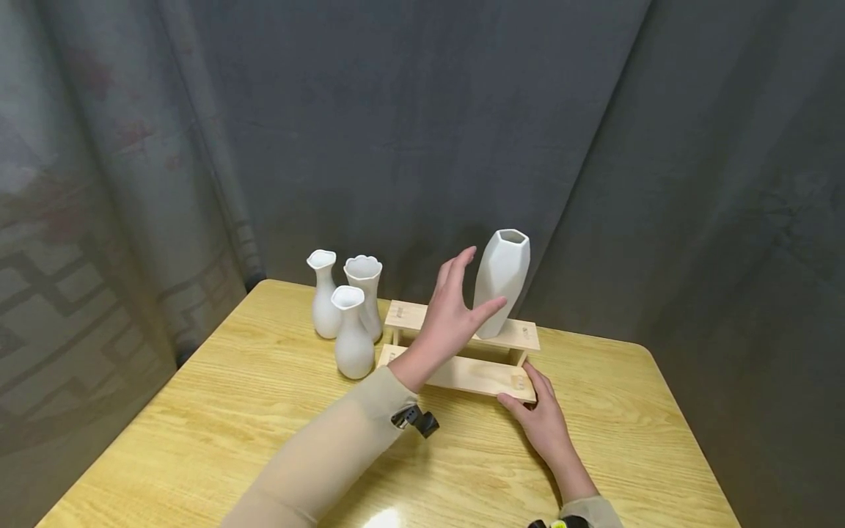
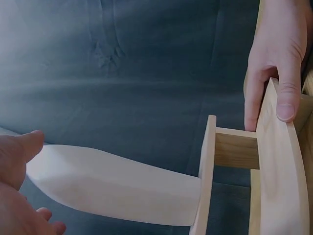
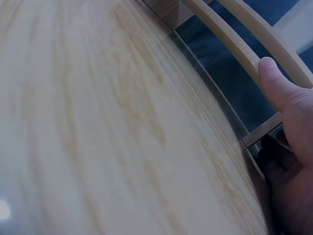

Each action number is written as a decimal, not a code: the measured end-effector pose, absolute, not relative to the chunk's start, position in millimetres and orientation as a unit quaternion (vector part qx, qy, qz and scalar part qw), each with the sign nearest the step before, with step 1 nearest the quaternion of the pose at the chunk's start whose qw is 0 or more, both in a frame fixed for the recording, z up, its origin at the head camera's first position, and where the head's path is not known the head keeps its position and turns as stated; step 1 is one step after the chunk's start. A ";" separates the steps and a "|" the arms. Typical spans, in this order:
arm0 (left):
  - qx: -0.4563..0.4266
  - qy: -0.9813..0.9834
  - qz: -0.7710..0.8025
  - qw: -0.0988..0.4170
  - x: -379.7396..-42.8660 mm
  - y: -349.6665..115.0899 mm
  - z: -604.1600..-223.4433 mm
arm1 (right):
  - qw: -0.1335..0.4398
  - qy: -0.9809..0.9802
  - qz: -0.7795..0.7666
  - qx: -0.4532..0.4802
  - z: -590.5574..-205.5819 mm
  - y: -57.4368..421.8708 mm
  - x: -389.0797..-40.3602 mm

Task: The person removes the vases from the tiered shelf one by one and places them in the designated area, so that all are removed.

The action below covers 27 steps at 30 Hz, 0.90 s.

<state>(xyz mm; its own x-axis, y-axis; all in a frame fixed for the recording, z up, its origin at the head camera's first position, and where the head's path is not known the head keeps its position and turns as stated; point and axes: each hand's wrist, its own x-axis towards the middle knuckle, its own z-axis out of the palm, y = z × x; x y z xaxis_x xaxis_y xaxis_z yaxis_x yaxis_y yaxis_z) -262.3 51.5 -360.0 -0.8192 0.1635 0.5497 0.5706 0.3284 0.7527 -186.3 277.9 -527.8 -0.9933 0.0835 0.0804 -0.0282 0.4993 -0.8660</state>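
Note:
A tall white faceted vase (image 1: 503,282) stands upright on the upper step of a two-tier wooden stand (image 1: 465,372), towards its right end. Beside the vase is my left hand (image 1: 452,312), its thumb and fingers spread apart. In the left wrist view, that hand (image 2: 19,183) is near the mouth end of the vase (image 2: 117,186), which it partly hides. My right hand (image 1: 544,422) grips the right end of the lower step. In the right wrist view its thumb (image 3: 276,83) lies on the front edge of the board, the other fingers lower down by the end.
Three more white vases are grouped left of the stand: a narrow-necked one (image 1: 324,301), one with a scalloped rim (image 1: 365,293) and a shorter one (image 1: 353,341) in front. All stand on a wood-grain table (image 1: 218,433). Grey curtains (image 1: 396,132) hang behind it.

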 end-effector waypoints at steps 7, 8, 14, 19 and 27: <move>-0.209 -0.798 -0.543 0.161 -274.6 62.9 -367.2 | 0.058 -0.866 0.497 -0.012 -529.0 277.8 -186.8; -0.207 -0.797 -0.545 0.157 -275.6 64.4 -367.9 | 0.059 -0.866 0.497 -0.011 -529.1 277.9 -186.9; -0.206 -0.791 -0.557 0.144 -281.1 75.0 -369.7 | 0.063 -0.865 0.497 -0.013 -529.4 279.1 -186.7; -0.191 -0.790 -0.565 0.142 -284.1 82.2 -370.5 | 0.059 -0.864 0.500 -0.016 -529.3 279.7 -186.4; -0.183 -0.789 -0.568 0.148 -288.2 88.4 -368.5 | 0.059 -0.859 0.508 -0.020 -527.6 278.4 -186.8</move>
